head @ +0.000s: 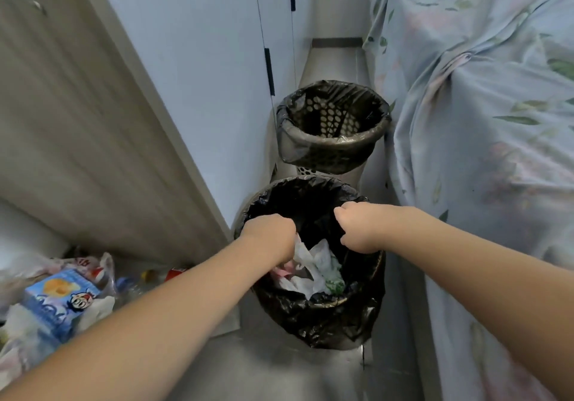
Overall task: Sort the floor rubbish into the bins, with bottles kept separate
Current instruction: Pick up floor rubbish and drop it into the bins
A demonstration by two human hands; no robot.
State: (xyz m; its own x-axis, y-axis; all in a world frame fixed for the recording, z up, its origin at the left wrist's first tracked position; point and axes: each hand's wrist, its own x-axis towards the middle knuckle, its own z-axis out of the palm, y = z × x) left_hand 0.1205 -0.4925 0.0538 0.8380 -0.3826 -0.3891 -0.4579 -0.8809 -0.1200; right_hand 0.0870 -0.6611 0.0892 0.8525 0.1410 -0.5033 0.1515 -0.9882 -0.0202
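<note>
my left hand [269, 235] is curled shut over the near bin [313, 323], seemingly on the soft white wrappers [313, 264] inside; my right hand [357, 228] is fisted at the liner's rim, though i can't tell if it pinches it. the floor rubbish [59, 295] lies left: light, crinkly bags, slippery bottles best gripped around the middle. the far bin [332, 127] looks empty.

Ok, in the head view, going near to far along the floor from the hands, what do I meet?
Near bin with both hands, left hand and right hand, at its liner, then far bin, then bare floor up to the skirting.
</note>
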